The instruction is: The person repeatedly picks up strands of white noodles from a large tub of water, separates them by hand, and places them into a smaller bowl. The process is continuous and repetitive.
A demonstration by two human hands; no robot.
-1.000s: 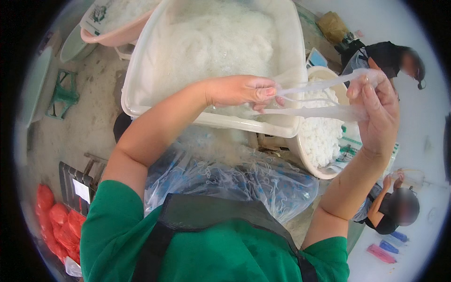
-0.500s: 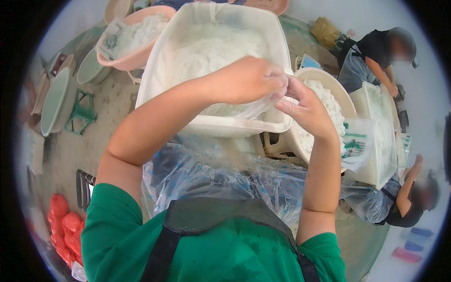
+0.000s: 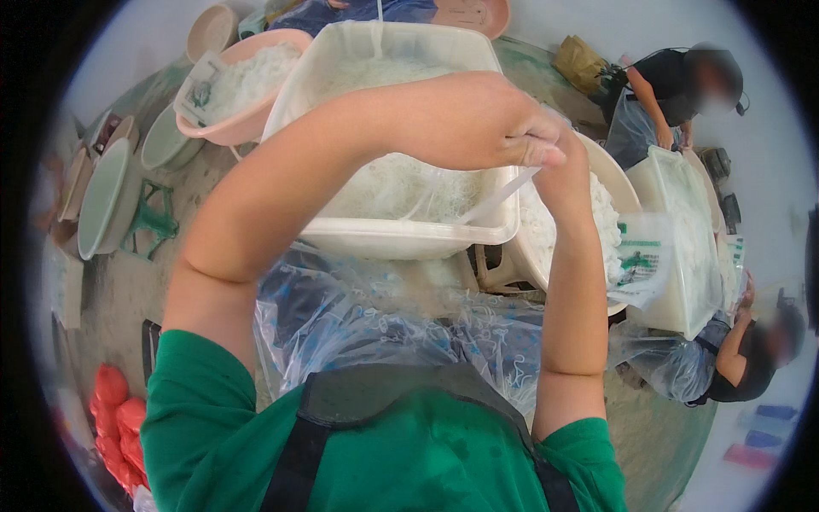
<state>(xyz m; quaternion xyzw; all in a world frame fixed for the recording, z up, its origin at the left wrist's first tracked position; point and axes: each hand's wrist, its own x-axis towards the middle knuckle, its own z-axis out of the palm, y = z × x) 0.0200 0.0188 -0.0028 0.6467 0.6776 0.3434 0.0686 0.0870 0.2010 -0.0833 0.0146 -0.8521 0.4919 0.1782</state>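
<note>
My left hand [image 3: 490, 124] reaches across over the far right of a large white tub [image 3: 401, 229], its fingers curled closed. A translucent white strand [image 3: 503, 196] hangs from the closed fingers, down to the tub's right front corner. Close against it, my right hand [image 3: 567, 166] comes up from below; its fingers are mostly hidden behind the left hand, so their hold does not show. Inside the tub lies a mass of fine, pale strands [image 3: 409, 188] in liquid. Beside the tub, under my right forearm, a round cream basin [image 3: 614, 171] holds a white, lumpy heap [image 3: 601, 218].
A pink basin [image 3: 230, 128] with white material stands at the left of the tub. Green basins [image 3: 107, 200] and a green stool [image 3: 153, 220] are further left. Red bags [image 3: 119, 427] lie at lower left. Two people work at the right by another white tub [image 3: 674, 299].
Both hands have moved up and to the right, and the left hand now covers more of the right. The wide translucent film between them now shows as a narrow strand.
</note>
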